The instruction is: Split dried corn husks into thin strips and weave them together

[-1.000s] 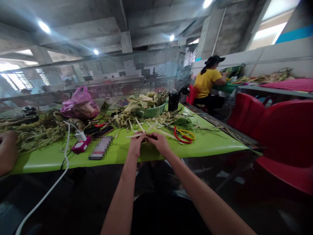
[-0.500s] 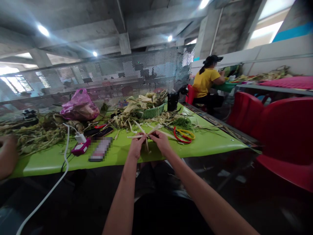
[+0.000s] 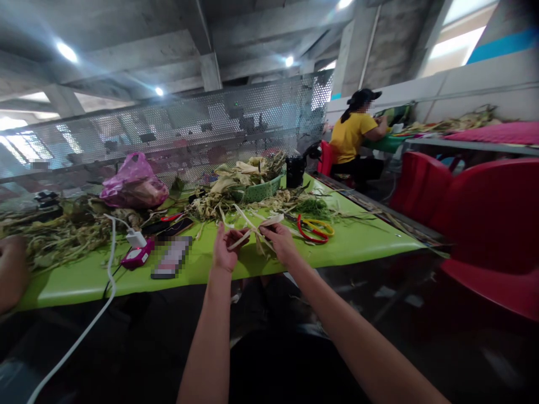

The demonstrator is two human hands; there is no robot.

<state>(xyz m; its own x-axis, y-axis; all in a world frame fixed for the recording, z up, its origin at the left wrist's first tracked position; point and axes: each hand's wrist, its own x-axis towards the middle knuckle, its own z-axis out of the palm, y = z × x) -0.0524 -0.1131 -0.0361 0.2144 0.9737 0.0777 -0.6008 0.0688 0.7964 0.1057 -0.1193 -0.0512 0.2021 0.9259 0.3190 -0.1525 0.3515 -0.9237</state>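
Note:
My left hand (image 3: 224, 251) and my right hand (image 3: 281, 241) are raised over the near edge of the green table (image 3: 357, 241). Both pinch pale dried leaf strips (image 3: 252, 227) that cross between them and fan upward and sideways. The left hand holds one strip near its palm, fingers curled. The right hand's fingers close on the strips from the right side. Red and yellow scissors (image 3: 314, 229) lie on the table just right of my right hand.
Dried husks fill a green basket (image 3: 256, 191) and lie piled on the left. A pink bag (image 3: 133, 184), a phone (image 3: 170, 257), a pink charger (image 3: 135, 255) with white cable lie left. Another person's hand (image 3: 10, 269) is far left. Red chairs (image 3: 492, 224) stand right; a person in yellow (image 3: 356, 140) sits behind.
My hands have moved apart and risen slightly; the left hand has turned palm-up and the strips between them have spread out.

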